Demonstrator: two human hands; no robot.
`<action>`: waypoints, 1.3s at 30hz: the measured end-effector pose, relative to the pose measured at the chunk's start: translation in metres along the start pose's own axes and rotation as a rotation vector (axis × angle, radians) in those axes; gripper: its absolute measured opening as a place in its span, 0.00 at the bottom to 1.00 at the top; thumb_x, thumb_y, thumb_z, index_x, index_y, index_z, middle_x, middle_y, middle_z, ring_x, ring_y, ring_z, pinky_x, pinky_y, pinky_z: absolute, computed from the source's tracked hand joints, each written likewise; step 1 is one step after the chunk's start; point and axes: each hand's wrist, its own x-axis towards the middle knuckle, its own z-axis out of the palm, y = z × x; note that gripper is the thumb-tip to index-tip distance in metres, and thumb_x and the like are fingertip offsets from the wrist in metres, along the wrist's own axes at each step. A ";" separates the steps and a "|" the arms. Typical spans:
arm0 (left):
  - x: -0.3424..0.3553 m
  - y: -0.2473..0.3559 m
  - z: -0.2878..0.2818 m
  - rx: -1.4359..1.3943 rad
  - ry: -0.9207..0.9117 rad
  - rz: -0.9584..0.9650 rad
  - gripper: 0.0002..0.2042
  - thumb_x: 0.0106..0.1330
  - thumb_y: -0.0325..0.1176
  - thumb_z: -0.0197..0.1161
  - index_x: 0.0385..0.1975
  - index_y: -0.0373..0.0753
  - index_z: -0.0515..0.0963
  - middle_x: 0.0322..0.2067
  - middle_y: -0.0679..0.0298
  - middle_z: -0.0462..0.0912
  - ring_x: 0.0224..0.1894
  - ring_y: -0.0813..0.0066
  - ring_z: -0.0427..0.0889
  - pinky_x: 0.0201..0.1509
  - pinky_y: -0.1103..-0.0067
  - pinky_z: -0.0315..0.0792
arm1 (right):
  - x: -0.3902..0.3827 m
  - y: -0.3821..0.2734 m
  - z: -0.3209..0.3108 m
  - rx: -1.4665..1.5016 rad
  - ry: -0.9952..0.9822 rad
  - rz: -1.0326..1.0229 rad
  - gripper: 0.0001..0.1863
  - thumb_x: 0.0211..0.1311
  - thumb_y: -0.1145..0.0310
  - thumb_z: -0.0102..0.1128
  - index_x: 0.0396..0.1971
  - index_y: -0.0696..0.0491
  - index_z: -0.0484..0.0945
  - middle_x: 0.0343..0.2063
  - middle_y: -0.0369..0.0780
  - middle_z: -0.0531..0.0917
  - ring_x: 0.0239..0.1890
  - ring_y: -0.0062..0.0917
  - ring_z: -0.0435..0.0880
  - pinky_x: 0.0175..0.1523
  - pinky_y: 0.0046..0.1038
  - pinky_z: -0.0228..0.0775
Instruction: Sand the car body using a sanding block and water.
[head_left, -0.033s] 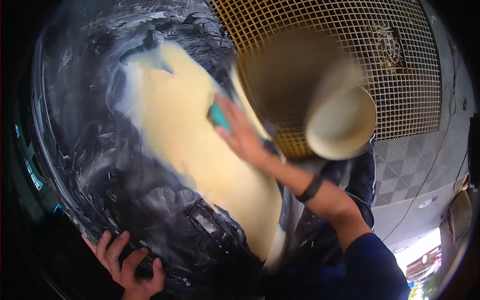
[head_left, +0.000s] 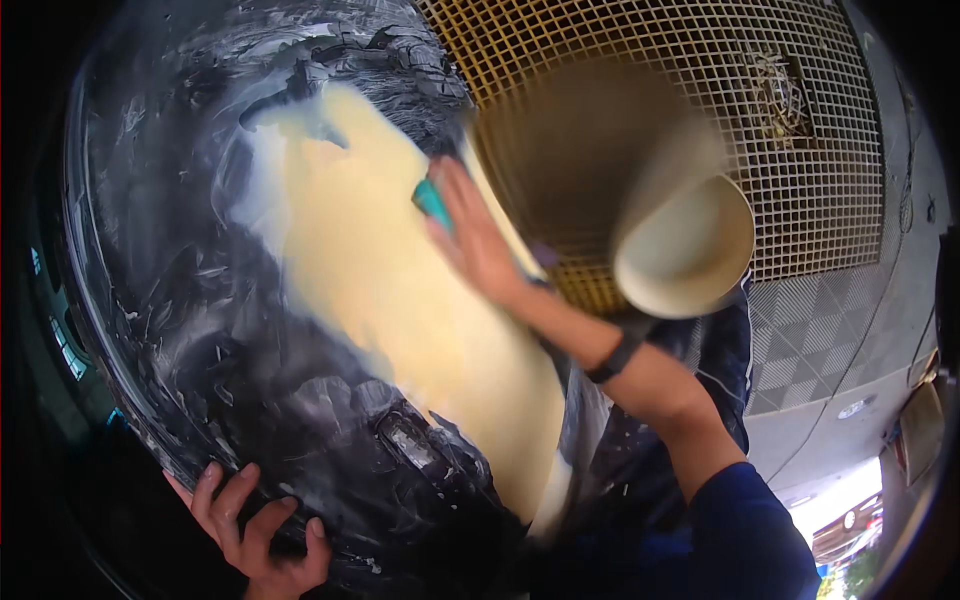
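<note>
A black car door panel (head_left: 200, 350), scuffed and streaked with whitish dust, fills the left and middle. Across it runs a long patch of pale yellow body filler (head_left: 350, 230). My right hand (head_left: 482, 240) is closed on a teal sanding block (head_left: 432, 203) and presses it to the filler near its right edge. The block's far side is hidden under my fingers. At the lower left, my left hand (head_left: 262, 530) rests with spread fingers on the panel's edge, holding nothing. A door handle recess (head_left: 412, 440) lies between the hands, below the filler.
A cream round bucket-like container (head_left: 690, 250) stands at the right, beside a blurred brown shape (head_left: 600, 140). Yellowish floor grating (head_left: 820, 60) lies beyond, with debris (head_left: 782, 95) on it. Grey patterned tiles (head_left: 800, 340) and a thin cable are further right.
My right hand and the sanding block have slid slightly up and to the left along the filler. My left hand stays where it was.
</note>
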 end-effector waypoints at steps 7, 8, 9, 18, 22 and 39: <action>-0.008 -0.009 0.002 -0.009 -0.064 -0.031 0.12 0.54 0.41 0.66 0.32 0.41 0.77 0.55 0.53 0.76 0.67 0.43 0.64 0.72 0.36 0.38 | -0.018 -0.044 0.011 0.053 -0.057 0.175 0.37 0.69 0.48 0.57 0.70 0.55 0.64 0.55 0.54 0.73 0.55 0.48 0.72 0.59 0.46 0.66; -0.007 -0.006 -0.010 0.004 -0.061 -0.033 0.12 0.54 0.41 0.66 0.32 0.41 0.77 0.55 0.53 0.76 0.67 0.43 0.64 0.72 0.36 0.38 | -0.043 -0.099 -0.026 0.056 -0.120 0.169 0.39 0.66 0.50 0.62 0.71 0.53 0.62 0.56 0.54 0.71 0.55 0.48 0.72 0.59 0.46 0.65; -0.005 -0.004 0.002 -0.048 -0.030 -0.033 0.12 0.54 0.42 0.66 0.31 0.42 0.77 0.55 0.53 0.76 0.67 0.43 0.64 0.72 0.35 0.38 | -0.067 -0.121 -0.061 0.029 -0.158 0.130 0.41 0.62 0.52 0.67 0.72 0.51 0.62 0.57 0.52 0.71 0.54 0.48 0.72 0.58 0.46 0.64; 0.013 0.003 -0.010 -0.074 0.062 0.070 0.11 0.58 0.43 0.70 0.35 0.45 0.83 0.52 0.55 0.83 0.57 0.47 0.75 0.66 0.56 0.64 | 0.025 -0.037 -0.009 0.015 -0.013 -0.036 0.39 0.66 0.47 0.61 0.70 0.53 0.64 0.53 0.51 0.74 0.51 0.45 0.73 0.54 0.45 0.68; 0.006 0.003 0.001 -0.052 -0.064 -0.015 0.11 0.49 0.41 0.67 0.28 0.45 0.77 0.52 0.56 0.77 0.66 0.44 0.64 0.70 0.32 0.38 | 0.102 0.045 0.035 0.023 0.141 0.244 0.34 0.72 0.47 0.52 0.69 0.54 0.64 0.54 0.51 0.73 0.53 0.46 0.72 0.56 0.47 0.67; 0.023 0.009 -0.001 -0.173 0.065 0.024 0.09 0.55 0.40 0.71 0.33 0.48 0.83 0.52 0.58 0.83 0.60 0.48 0.73 0.69 0.52 0.57 | 0.142 0.014 0.043 0.108 0.181 0.172 0.35 0.70 0.48 0.55 0.69 0.53 0.64 0.54 0.53 0.73 0.55 0.47 0.72 0.57 0.47 0.66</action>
